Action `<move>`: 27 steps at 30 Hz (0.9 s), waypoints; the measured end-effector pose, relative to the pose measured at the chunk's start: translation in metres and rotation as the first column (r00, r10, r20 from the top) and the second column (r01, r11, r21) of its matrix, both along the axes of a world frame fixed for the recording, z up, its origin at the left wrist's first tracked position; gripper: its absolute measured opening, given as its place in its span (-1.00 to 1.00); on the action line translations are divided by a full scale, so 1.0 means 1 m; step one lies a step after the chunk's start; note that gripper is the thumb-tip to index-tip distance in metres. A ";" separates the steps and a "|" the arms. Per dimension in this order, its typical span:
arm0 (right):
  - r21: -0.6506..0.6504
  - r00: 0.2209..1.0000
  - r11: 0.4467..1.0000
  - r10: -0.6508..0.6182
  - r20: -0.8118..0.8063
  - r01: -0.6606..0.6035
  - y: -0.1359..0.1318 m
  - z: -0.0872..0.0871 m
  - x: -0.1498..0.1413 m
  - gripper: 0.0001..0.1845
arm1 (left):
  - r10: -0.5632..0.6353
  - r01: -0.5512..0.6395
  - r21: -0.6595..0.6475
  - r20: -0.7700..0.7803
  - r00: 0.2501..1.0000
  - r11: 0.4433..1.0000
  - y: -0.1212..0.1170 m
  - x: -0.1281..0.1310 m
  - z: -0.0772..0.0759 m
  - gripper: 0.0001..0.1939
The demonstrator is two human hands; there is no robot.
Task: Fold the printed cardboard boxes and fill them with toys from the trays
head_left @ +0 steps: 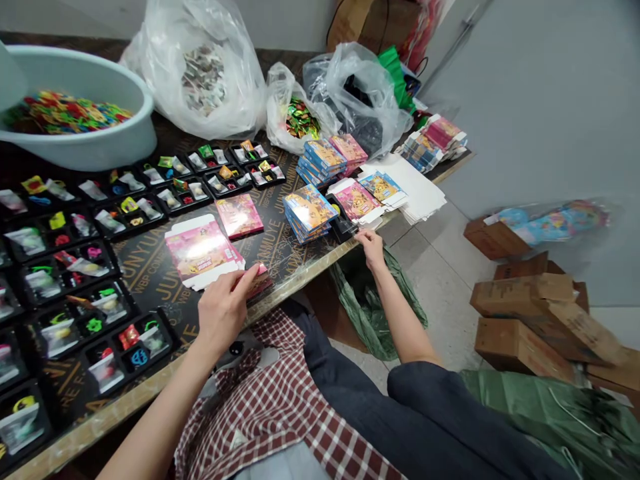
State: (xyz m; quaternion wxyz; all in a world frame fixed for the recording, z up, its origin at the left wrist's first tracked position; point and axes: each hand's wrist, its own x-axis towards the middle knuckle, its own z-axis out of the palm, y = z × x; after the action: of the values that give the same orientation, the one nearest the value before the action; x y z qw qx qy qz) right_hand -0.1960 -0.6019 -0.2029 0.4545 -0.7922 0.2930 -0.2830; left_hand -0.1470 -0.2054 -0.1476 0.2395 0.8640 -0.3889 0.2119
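Observation:
My left hand (223, 307) is closed at the table's front edge, with its fingertips on a pink box (261, 283) that the hand partly hides. Just behind it lie flat pink printed cartons (197, 252) and a closed pink box (240, 215). My right hand (371, 249) pinches the near end of a black plastic tray (343, 225), which sticks out at the table edge. Beside that tray are a stack of blue boxes (309, 210) and more flat pink cartons (356, 200).
Rows of filled black trays (127, 347) cover the table's left side. A pale blue tub (95, 143) of colourful pieces and clear plastic bags (225, 100) stand at the back. Cardboard boxes (525, 300) and a green sack (370, 313) are on the floor.

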 end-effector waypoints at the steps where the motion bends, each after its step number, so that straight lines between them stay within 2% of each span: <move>1: 0.010 1.000 1.000 -0.005 0.001 0.005 0.001 -0.004 0.000 -0.79 | -0.012 0.012 -0.013 -0.016 1.000 1.000 -0.001 0.000 0.000 -0.58; 4: 0.011 0.999 0.999 -0.037 0.023 0.037 0.002 -0.011 0.001 -0.75 | -0.043 0.041 -0.038 -0.043 0.998 0.998 -0.006 0.001 -0.002 -0.62; 8: -0.005 0.990 0.994 -0.105 0.098 0.106 0.011 -0.011 -0.002 -0.65 | -0.044 0.040 -0.070 -0.068 0.997 0.997 -0.007 0.000 -0.007 -0.59; 11: 0.065 0.982 0.994 -0.094 0.164 0.085 0.049 -0.004 -0.009 -0.61 | -0.050 0.039 -0.080 -0.132 0.990 0.996 -0.005 -0.004 -0.008 -0.51; 13: 0.228 0.984 0.972 0.023 0.178 -0.064 0.091 0.007 -0.016 -0.63 | -0.063 0.051 -0.071 -0.181 0.982 0.996 -0.004 -0.006 -0.006 -0.47; 14: 0.351 0.976 0.917 0.138 0.166 -0.190 0.115 0.015 -0.019 -0.64 | -0.067 0.054 -0.068 -0.199 0.978 0.996 -0.004 -0.007 -0.004 -0.46; 15: 0.474 0.950 0.823 0.270 0.157 -0.312 0.139 0.025 -0.022 -0.63 | -0.070 0.057 -0.067 -0.211 0.975 0.996 -0.003 -0.007 -0.003 -0.46; 17: 0.661 0.851 0.576 0.489 0.193 -0.481 0.180 0.045 -0.024 -0.61 | -0.081 0.064 -0.084 -0.205 0.975 0.994 -0.003 -0.008 0.001 -0.49; 19: 0.758 0.763 0.363 0.591 0.262 -0.542 0.210 0.061 -0.022 -0.61 | -0.110 0.090 -0.118 -0.177 0.978 0.989 -0.003 -0.008 0.002 -0.52; 20: 0.785 0.738 0.290 0.610 0.289 -0.547 0.219 0.066 -0.020 -0.60 | -0.126 0.104 -0.138 -0.163 0.978 0.985 -0.003 -0.008 0.003 -0.55; 21: 0.806 0.725 0.238 0.617 0.305 -0.542 0.225 0.069 -0.017 -0.60 | -0.137 0.113 -0.155 -0.156 0.978 0.981 -0.002 -0.008 0.003 -0.56; 23: 0.834 0.717 0.179 0.622 0.315 -0.522 0.230 0.070 -0.012 -0.59 | -0.145 0.117 -0.175 -0.161 0.976 0.978 -0.001 -0.009 0.002 -0.59; 27: 0.858 0.712 0.129 0.627 0.318 -0.497 0.227 0.065 -0.006 -0.59 | -0.132 0.105 -0.139 -0.203 0.970 0.985 -0.001 -0.010 0.001 -0.63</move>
State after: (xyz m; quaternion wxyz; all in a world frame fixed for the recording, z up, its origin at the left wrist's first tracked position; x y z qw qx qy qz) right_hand -0.2022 -0.3752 -0.1383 0.8592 -0.4731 0.1033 0.1651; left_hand -0.1567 -0.2061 -0.1469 0.3465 0.8398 -0.3978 0.1286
